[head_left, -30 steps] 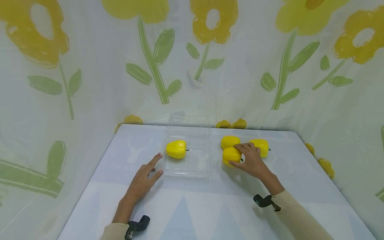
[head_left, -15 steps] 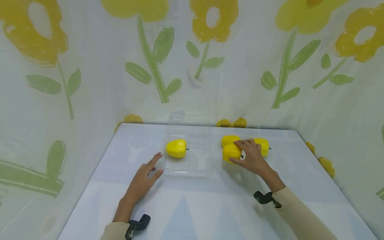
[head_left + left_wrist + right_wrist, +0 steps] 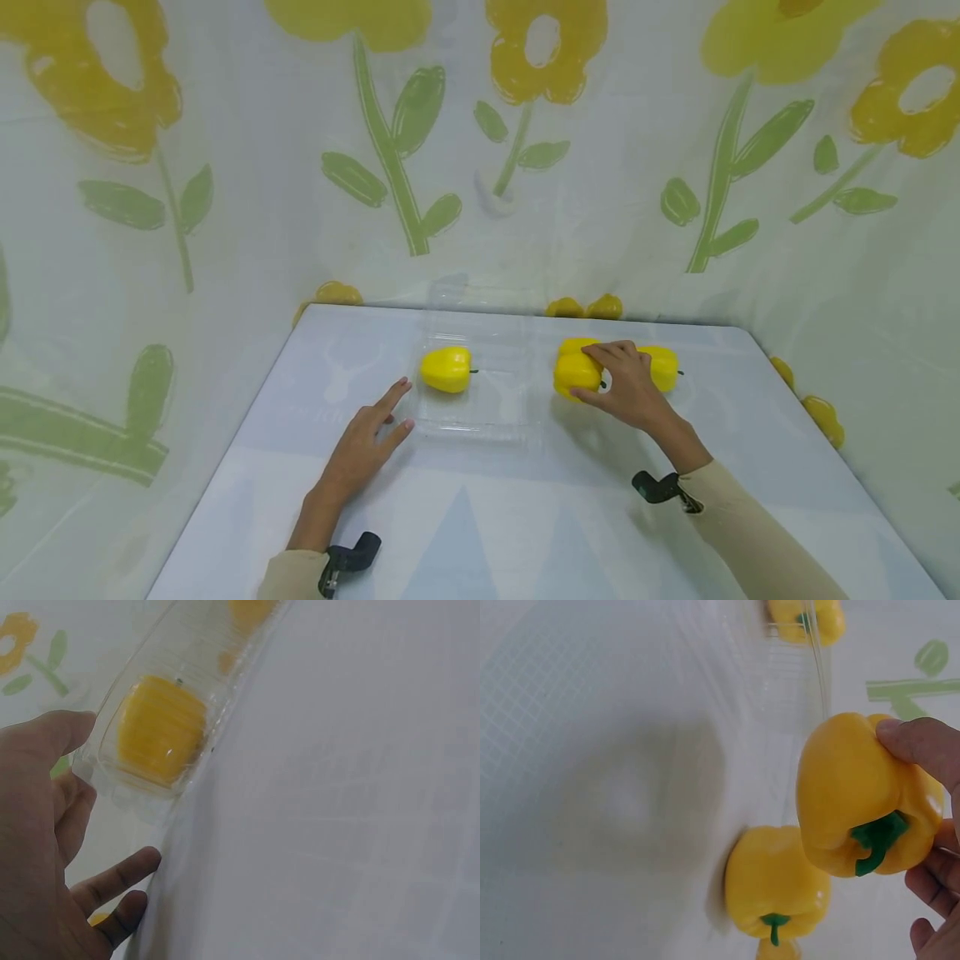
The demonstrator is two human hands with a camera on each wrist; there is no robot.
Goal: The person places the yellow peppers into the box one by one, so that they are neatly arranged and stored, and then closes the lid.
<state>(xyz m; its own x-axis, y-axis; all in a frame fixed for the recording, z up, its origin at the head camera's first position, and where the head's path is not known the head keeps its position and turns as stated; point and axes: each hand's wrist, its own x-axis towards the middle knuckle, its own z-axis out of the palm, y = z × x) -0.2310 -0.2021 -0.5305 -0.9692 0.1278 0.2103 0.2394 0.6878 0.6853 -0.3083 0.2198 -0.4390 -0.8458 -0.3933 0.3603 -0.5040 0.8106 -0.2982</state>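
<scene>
My right hand [image 3: 630,387] grips a yellow bell pepper [image 3: 576,373] with the thumb on one side and fingers on the other. In the right wrist view this bell pepper [image 3: 862,795] is held up off the table, its green stem showing. Just behind it is a second bell pepper [image 3: 579,342], partly covered. A third bell pepper [image 3: 663,369] lies to the right, partly behind the hand. Another bell pepper [image 3: 446,370] lies in the left part of a clear plastic container [image 3: 480,432]. My left hand [image 3: 363,446], fingers spread, is at the container's left edge; the fingertips seem to touch it.
The container's clear lid [image 3: 480,321] stands raised at the back, near the table's [image 3: 465,533] far edge. A flower-printed cloth [image 3: 600,225] hangs behind and on both sides. Each wrist wears a black camera [image 3: 352,554].
My right hand has raised the gripped bell pepper slightly off the table, and it now covers more of the one behind. The left hand has stayed in place beside the container.
</scene>
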